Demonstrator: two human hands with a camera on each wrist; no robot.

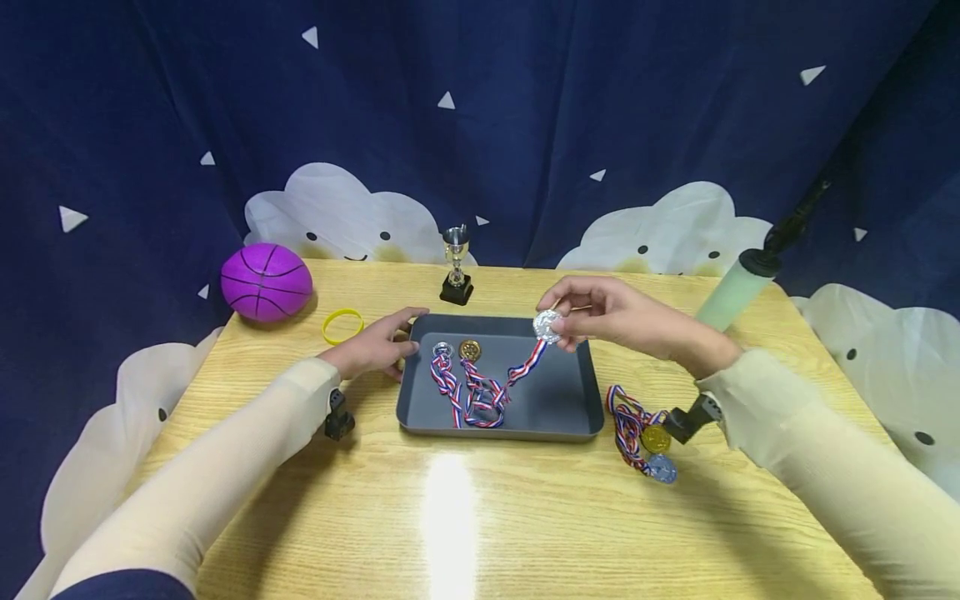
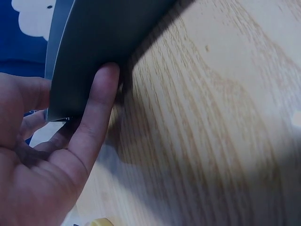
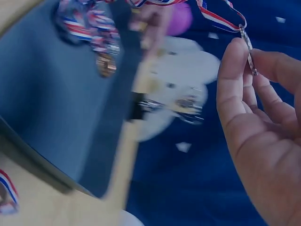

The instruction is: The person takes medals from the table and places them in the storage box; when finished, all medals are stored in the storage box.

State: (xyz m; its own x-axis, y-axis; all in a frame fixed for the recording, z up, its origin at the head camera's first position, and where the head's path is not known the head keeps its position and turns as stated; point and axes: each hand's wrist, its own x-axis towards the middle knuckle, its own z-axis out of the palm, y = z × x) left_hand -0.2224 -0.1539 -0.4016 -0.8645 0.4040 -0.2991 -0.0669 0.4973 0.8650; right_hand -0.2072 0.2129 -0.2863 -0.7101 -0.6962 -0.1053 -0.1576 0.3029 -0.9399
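My right hand [image 1: 611, 321] pinches a silver medal [image 1: 547, 326] between thumb and fingertips, above the right part of a dark grey tray [image 1: 558, 408]. Edge-on in the right wrist view, that medal [image 3: 248, 51] has its red, white and blue ribbon trailing away toward the tray. Another silver medal [image 1: 443, 351] and a gold-coloured medal [image 1: 470, 350] lie inside at the left, ribbons bunched toward the near wall. At the tray's left side, my left hand [image 1: 378, 343] holds the rim; in the left wrist view one finger [image 2: 104, 87] lies against the outer wall.
Right of the tray lie a gold medal [image 1: 656, 438] and a silver-blue medal [image 1: 662, 468] with tangled ribbons. A small trophy [image 1: 456, 267] stands behind it. A purple ball [image 1: 266, 282] and yellow wristband [image 1: 342, 326] are at left, a pale green cylinder [image 1: 735, 292] at right.
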